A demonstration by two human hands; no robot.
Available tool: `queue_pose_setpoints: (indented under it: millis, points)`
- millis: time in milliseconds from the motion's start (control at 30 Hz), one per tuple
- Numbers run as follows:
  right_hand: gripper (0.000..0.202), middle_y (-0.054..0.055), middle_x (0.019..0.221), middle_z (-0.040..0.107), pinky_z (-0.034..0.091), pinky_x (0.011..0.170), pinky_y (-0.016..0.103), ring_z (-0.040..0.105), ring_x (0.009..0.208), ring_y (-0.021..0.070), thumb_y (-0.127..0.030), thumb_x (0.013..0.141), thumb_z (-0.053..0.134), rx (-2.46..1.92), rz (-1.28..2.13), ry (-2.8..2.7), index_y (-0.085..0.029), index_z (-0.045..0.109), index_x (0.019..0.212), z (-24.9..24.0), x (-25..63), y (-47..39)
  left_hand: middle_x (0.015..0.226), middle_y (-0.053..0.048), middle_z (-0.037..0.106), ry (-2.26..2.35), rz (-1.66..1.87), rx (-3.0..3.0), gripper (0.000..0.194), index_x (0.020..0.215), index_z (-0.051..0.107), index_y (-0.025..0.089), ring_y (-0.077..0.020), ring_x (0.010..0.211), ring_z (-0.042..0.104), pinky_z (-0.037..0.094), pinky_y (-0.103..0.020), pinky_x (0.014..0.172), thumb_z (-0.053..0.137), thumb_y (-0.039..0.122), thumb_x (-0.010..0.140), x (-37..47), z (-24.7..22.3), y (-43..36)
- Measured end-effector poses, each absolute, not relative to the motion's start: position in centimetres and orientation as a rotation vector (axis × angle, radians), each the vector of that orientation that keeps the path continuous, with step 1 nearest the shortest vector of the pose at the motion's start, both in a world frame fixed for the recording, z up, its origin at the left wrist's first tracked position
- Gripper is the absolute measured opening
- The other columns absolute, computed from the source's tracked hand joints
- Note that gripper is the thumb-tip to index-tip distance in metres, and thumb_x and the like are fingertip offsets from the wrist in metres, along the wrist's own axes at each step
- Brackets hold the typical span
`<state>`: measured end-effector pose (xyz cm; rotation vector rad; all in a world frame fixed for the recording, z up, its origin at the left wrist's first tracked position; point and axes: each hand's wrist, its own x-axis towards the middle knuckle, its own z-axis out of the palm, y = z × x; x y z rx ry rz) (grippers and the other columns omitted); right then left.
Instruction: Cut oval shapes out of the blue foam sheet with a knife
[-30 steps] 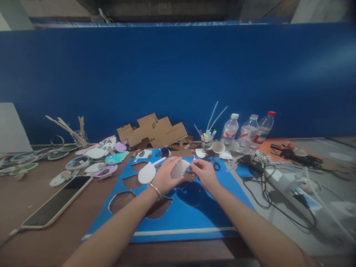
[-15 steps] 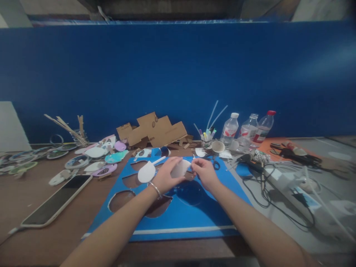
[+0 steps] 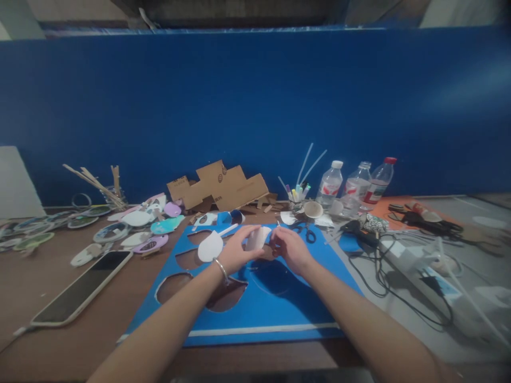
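My left hand (image 3: 238, 249), with a bracelet at its wrist, grips a pale curved piece (image 3: 257, 239) between thumb and fingers. At that piece's right edge my right hand (image 3: 290, 247) is closed in a pinch; whatever its fingertips hold is too small to make out. Both hands are over a blue board (image 3: 295, 314) with several rounded holes cut in it. A white rounded cutout (image 3: 211, 247) with a narrow strip (image 3: 229, 230) beside it lies left of my left hand.
A phone (image 3: 83, 290) and several cutouts (image 3: 138, 218) are on the left. Brown cardboard (image 3: 223, 186) leans at the back. Scissors (image 3: 309, 234), a marker cup (image 3: 296, 205), bottles (image 3: 330, 183), black cables (image 3: 383, 287) and a power strip (image 3: 415, 271) are to the right.
The pale piece has turned slightly in my left hand. My right hand has rotated a little, its fingers curling in closer to the piece's edge.
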<state>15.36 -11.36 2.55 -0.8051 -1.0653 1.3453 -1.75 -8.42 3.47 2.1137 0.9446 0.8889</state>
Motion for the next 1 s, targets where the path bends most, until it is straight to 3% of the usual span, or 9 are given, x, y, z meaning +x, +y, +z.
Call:
queue_pose_setpoints:
  millis: [133,433,833,1000]
  points:
    - [0.026,-0.004,0.055,0.044,0.030,0.044,0.021,0.040,0.048,0.0083,-0.038,0.075,0.053,-0.829,1.306,-1.087,-0.017,0.050,0.060,2.3,15.1,-11.3,0.125,-0.008,0.045,0.909,0.874,2.126,0.060,0.119,0.049,0.025,-0.0269,0.115,0.041,0.043,-0.037,0.087,0.066,0.042,0.064,-1.7,3.6,-8.6]
    - [0.023,-0.006,0.053,0.040,0.029,0.047,0.021,0.037,0.047,0.0073,-0.032,0.071,0.053,-0.845,1.268,-1.080,-0.018,0.044,0.057,2.0,14.9,-11.1,0.127,-0.009,0.043,0.789,0.888,1.987,0.061,0.118,0.049,0.025,-0.0281,0.116,0.040,0.039,-0.040,0.092,0.069,0.038,0.062,-1.7,2.9,-8.3]
    - [0.015,-0.004,0.044,0.044,0.029,0.044,0.022,0.038,0.043,0.0086,-0.029,0.061,0.058,-0.959,1.420,-1.084,-0.016,0.052,0.057,1.2,13.9,-11.0,0.122,-0.013,0.049,0.586,0.921,1.657,0.062,0.115,0.049,0.020,-0.0288,0.109,0.049,0.046,-0.036,0.082,0.073,0.029,0.059,-0.8,2.4,-8.9]
    - [0.037,-0.001,0.048,0.047,0.030,0.043,0.023,0.042,0.045,0.0103,-0.048,0.073,0.042,-0.980,1.432,-1.060,-0.016,0.050,0.057,0.8,14.0,-10.9,0.114,-0.014,0.054,0.597,0.905,1.592,0.063,0.123,0.040,0.019,-0.0274,0.102,0.053,0.049,-0.037,0.074,0.065,0.034,0.068,-0.6,1.8,-8.8]
